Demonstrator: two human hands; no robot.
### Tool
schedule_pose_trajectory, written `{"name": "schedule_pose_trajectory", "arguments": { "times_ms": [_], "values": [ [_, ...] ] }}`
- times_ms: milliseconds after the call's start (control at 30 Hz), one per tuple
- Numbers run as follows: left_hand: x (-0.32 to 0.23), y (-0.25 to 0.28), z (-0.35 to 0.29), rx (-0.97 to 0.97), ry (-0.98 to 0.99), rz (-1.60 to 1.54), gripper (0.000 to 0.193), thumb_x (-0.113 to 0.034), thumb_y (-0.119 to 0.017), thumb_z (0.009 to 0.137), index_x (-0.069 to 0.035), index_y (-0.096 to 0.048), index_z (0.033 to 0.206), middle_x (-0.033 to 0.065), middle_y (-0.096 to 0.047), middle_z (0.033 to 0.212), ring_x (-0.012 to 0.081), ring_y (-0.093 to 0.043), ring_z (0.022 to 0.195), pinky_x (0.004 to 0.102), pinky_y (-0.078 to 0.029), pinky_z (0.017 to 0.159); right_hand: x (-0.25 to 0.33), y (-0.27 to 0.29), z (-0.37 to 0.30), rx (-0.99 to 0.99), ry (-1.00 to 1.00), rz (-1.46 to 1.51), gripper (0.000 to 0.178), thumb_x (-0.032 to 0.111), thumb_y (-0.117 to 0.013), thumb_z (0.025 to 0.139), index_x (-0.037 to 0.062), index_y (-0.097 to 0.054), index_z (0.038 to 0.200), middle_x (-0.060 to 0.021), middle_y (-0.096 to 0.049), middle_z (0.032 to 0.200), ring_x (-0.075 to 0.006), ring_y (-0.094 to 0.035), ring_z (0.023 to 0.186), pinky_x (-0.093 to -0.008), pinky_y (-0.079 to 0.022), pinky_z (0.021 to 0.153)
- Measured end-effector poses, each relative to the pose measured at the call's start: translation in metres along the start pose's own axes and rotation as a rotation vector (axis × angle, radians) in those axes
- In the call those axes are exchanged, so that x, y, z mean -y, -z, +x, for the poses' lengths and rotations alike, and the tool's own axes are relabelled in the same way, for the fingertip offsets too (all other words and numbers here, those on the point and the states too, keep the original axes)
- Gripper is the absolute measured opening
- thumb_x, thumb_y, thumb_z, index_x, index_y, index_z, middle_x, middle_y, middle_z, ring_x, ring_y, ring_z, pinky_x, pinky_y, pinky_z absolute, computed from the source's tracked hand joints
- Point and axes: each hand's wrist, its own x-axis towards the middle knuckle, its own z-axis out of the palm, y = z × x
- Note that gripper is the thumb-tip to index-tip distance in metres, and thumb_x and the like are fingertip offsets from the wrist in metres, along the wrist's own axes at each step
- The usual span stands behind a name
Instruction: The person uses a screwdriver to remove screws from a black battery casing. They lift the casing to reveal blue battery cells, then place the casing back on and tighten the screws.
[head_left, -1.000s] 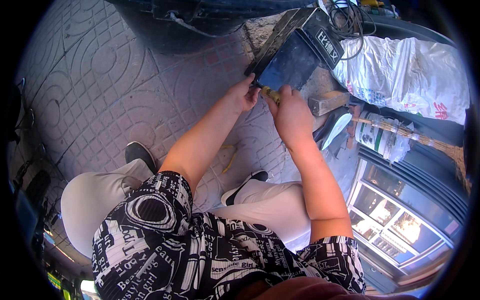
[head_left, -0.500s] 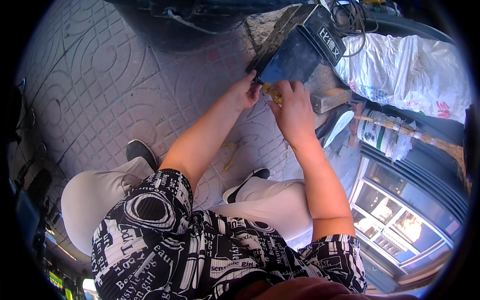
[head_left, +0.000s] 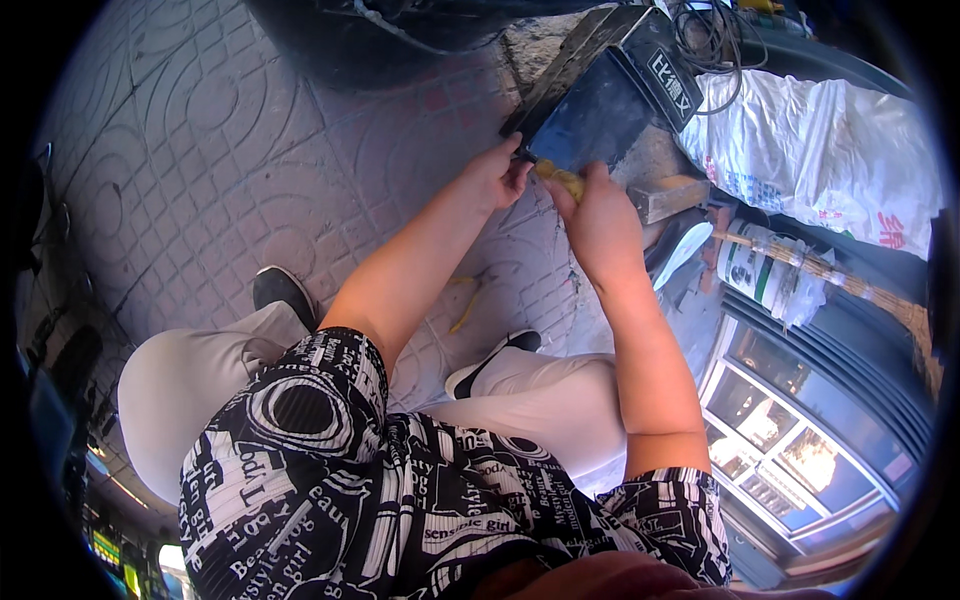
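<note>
The left hand (head_left: 503,176) is at the near left corner of a dark, dusty box (head_left: 592,112); can't tell if it grips. Just right, the right hand (head_left: 607,225) grasps a yellow handle (head_left: 563,180), partly hidden, tip unclear.

glare is whitening a white-framed glass window (head_left: 808,458), grey patterned paving (head_left: 230,200) is lying shaded, fisheye edges are bending into black.

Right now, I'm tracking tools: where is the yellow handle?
In the head view, the yellow handle is up and right of centre, in the right hand, beside the left hand and dark panel.
</note>
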Motion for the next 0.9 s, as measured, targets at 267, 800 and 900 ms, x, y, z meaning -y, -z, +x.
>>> {"name": "schedule_pose_trajectory", "arguments": {
  "times_ms": [267,800,900],
  "values": [
    [0.0030,-0.0036,-0.0070,-0.034,-0.050,0.012,0.044,-0.043,-0.071,0.082,-0.002,-0.056,0.076,0.0044,-0.057,0.066,0.0100,-0.050,0.052,0.0193,-0.043,0.046,-0.0025,-0.0017,-0.0034,-0.161,0.207,-0.058,0.033,0.021,-0.067,0.080,0.0072,-0.054,0.107,-0.0178,-0.056,0.098,-0.0365,-0.059,0.088,-0.0432,-0.051,0.071],
    [0.0033,-0.0030,-0.0007,-0.030,-0.038,0.014,0.046,-0.045,-0.069,0.083,-0.001,-0.057,0.077,0.0043,-0.057,0.064,0.0101,-0.050,0.050,0.0184,-0.043,0.045,-0.0022,-0.0032,-0.0019,-0.218,0.272,-0.120,0.033,0.025,-0.067,0.082,0.0036,-0.055,0.104,-0.0180,-0.057,0.098,-0.0370,-0.059,0.086,-0.0432,-0.049,0.072],
    [0.0031,-0.0031,-0.0024,-0.022,-0.040,0.014,0.046,-0.045,-0.069,0.083,-0.001,-0.057,0.077,0.0048,-0.057,0.064,0.0102,-0.050,0.050,0.0185,-0.043,0.045,-0.0021,-0.0048,-0.0028,-0.309,0.360,-0.074,0.032,0.025,-0.065,0.083,0.0036,-0.055,0.104,-0.0181,-0.057,0.096,-0.0374,-0.060,0.085,-0.0437,-0.050,0.072]
  ]
}}
